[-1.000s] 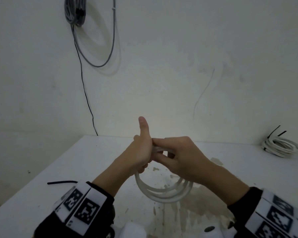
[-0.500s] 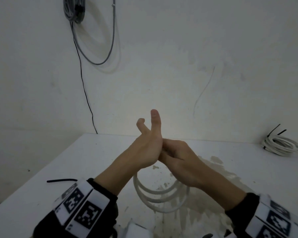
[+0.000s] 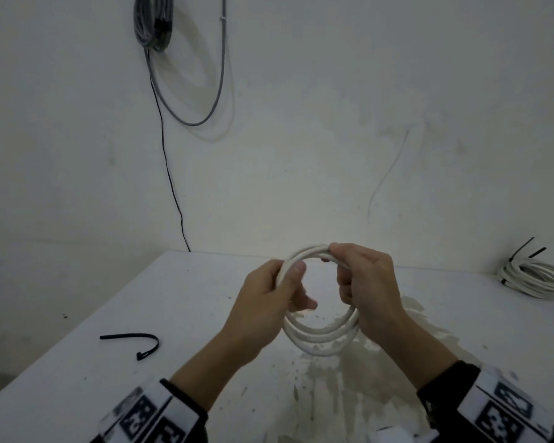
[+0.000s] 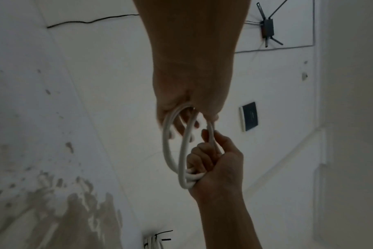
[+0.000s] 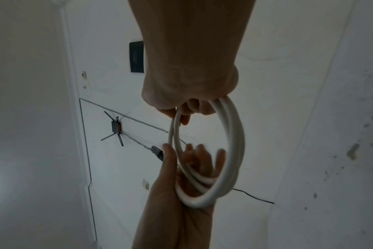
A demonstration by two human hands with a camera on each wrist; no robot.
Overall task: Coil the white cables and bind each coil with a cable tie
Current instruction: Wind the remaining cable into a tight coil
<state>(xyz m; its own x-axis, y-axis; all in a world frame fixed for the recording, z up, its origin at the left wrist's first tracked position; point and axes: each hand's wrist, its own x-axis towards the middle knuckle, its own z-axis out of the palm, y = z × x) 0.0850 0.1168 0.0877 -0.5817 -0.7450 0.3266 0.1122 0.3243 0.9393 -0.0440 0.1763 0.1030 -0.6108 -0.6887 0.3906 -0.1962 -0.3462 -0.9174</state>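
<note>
A white cable coil (image 3: 321, 339) of several loops hangs upright in the air above the white table (image 3: 179, 302). My left hand (image 3: 267, 302) holds its left side, thumb pressed over the strands and fingers reaching through the ring. My right hand (image 3: 365, 282) grips the upper right of the ring with curled fingers. In the left wrist view the coil (image 4: 170, 151) runs from my left hand (image 4: 181, 116) down into my right hand (image 4: 215, 163). The right wrist view has the coil (image 5: 232, 143) between my right hand (image 5: 192, 104) and the left palm (image 5: 181, 178). A black cable tie (image 3: 131, 340) lies loose on the table at the left.
A second white coil (image 3: 536, 276), bound with black ties, lies at the table's far right by the wall. Grey cables (image 3: 154, 24) hang on the wall at upper left, with a thin black wire running down. A stained patch (image 3: 349, 378) marks the table under my hands.
My hands were pressed together at the coil's top with the left thumb raised. They have moved apart to the ring's two sides, and the whole ring now shows.
</note>
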